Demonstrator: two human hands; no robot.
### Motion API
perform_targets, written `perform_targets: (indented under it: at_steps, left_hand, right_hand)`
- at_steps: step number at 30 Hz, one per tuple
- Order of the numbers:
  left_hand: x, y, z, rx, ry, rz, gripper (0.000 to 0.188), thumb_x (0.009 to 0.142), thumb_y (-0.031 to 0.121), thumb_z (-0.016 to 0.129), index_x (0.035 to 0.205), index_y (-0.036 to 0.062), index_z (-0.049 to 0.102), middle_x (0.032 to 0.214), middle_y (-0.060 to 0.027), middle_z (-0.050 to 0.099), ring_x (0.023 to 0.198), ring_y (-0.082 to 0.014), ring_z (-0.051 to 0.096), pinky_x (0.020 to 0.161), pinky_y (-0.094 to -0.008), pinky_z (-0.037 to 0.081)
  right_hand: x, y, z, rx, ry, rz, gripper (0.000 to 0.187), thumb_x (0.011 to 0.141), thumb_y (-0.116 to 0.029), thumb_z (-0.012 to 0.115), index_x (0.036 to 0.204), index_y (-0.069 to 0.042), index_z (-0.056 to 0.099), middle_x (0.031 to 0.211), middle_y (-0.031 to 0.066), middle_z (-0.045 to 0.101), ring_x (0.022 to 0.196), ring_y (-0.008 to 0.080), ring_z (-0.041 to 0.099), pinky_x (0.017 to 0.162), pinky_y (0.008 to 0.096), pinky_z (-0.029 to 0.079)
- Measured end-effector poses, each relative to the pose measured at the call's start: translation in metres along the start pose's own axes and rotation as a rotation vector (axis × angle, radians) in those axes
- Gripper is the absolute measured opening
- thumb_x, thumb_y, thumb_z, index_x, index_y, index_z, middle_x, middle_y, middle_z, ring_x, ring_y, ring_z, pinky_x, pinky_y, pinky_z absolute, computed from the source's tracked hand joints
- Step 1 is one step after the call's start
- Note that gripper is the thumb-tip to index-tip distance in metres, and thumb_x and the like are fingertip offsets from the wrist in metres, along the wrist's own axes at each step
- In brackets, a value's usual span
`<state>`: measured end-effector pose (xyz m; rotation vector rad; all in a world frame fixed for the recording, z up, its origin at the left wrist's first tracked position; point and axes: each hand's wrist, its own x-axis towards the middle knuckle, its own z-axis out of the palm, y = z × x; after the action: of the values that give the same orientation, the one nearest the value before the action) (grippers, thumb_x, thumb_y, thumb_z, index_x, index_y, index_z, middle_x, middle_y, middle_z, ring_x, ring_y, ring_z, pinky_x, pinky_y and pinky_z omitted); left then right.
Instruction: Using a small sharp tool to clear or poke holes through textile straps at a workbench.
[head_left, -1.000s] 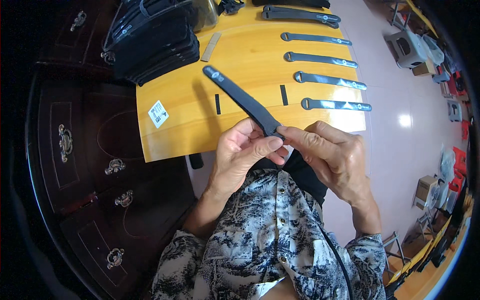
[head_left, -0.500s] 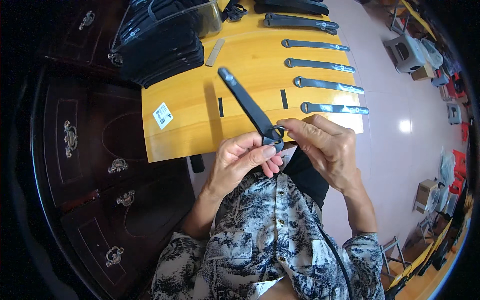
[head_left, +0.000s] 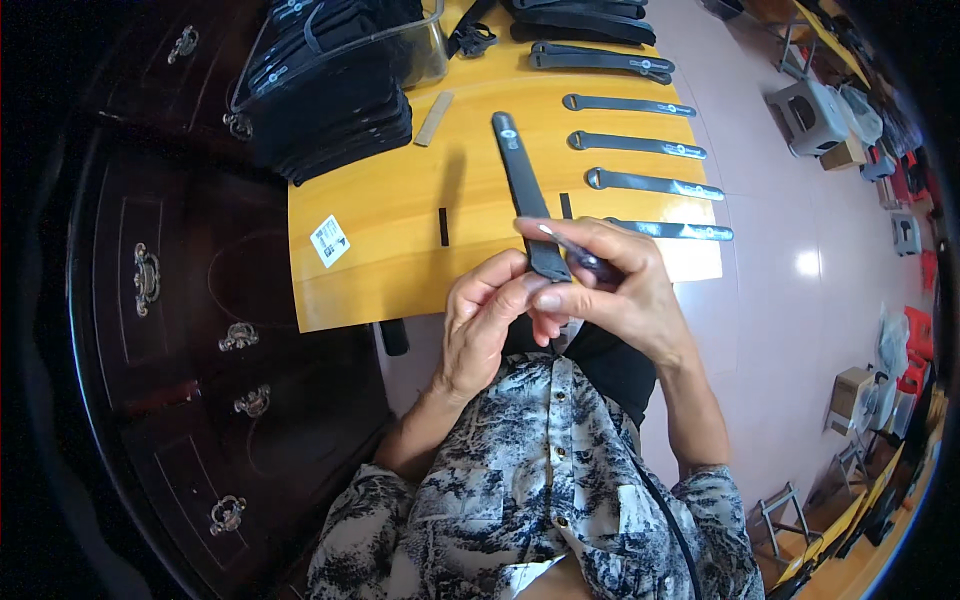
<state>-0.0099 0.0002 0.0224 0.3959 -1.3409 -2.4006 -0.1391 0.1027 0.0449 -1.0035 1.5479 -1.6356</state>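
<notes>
A black strap with a small pale print at its top end stands up from my hands, its lower end folded over. My left hand is closed, with thumb and fingers pinching that lower end. My right hand is closed around a small dark tool with a pale, shiny tip; its exact kind is mostly hidden in the palm. The right thumb also touches the strap's lower end beside the left thumb. Four similar straps lie in a column at the table's right, the nearest strap partly behind my right hand.
On the yellow table are a clear bin of black straps, a stack of black pieces, a tan strip and a white label. Bundled straps lie at the far right. A dark cabinet borders the left; a grey stool stands rightward.
The strap has swung more upright. My right hand has moved in over its lower end, and the dark tool now shows in it. The strap's end loop is now folded over.
</notes>
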Motion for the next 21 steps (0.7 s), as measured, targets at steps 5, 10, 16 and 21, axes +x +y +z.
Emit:
perform_targets:
  at_steps: [5, 10, 16, 21]
  left_hand:
    - [0.005, 0.001, -0.002, 0.076, 0.021, -0.041, 0.024, 0.095, 0.021, 0.05, 0.094, -0.0008, 0.059, 0.074, -0.0047, 0.06, 0.061, -0.0083, 0.054, 0.054, -0.0202, 0.044]
    - [0.006, 0.007, 0.0, 0.161, 0.019, -0.02, 0.022, 0.091, 0.022, 0.054, 0.088, 0.0005, 0.059, 0.069, -0.0042, 0.058, 0.056, -0.0074, 0.051, 0.05, -0.0191, 0.04]
    - [-0.014, 0.028, 0.005, 0.442, -0.462, 0.277, 0.02, 0.084, 0.014, 0.061, 0.072, -0.0018, 0.057, 0.066, -0.0083, 0.055, 0.052, -0.0153, 0.051, 0.045, -0.0284, 0.037]
    - [-0.034, 0.028, -0.009, 0.334, -0.608, 0.235, 0.018, 0.08, 0.008, 0.064, 0.07, -0.003, 0.054, 0.065, -0.0111, 0.052, 0.052, -0.0213, 0.051, 0.046, -0.0319, 0.038]
  right_hand:
    - [0.004, -0.007, 0.005, 0.204, 0.038, 0.147, 0.015, 0.083, -0.013, 0.069, 0.09, 0.001, 0.069, 0.074, 0.0038, 0.057, 0.058, 0.0073, 0.052, 0.052, 0.0221, 0.043]
    - [0.012, -0.011, 0.003, -0.003, 0.123, -0.003, 0.015, 0.083, -0.015, 0.069, 0.085, 0.0, 0.068, 0.07, 0.0007, 0.057, 0.063, 0.0064, 0.051, 0.055, 0.0239, 0.042]
    - [0.065, -0.008, -0.093, 0.069, 0.636, -0.111, 0.02, 0.085, -0.027, 0.067, 0.096, -0.01, 0.069, 0.063, -0.0088, 0.048, 0.051, 0.0004, 0.032, 0.045, 0.0182, 0.021]
    - [0.042, -0.032, -0.251, -0.171, 1.162, -0.326, 0.017, 0.084, -0.029, 0.068, 0.087, -0.012, 0.067, 0.064, -0.0073, 0.045, 0.05, 0.0039, 0.033, 0.045, 0.02, 0.023]
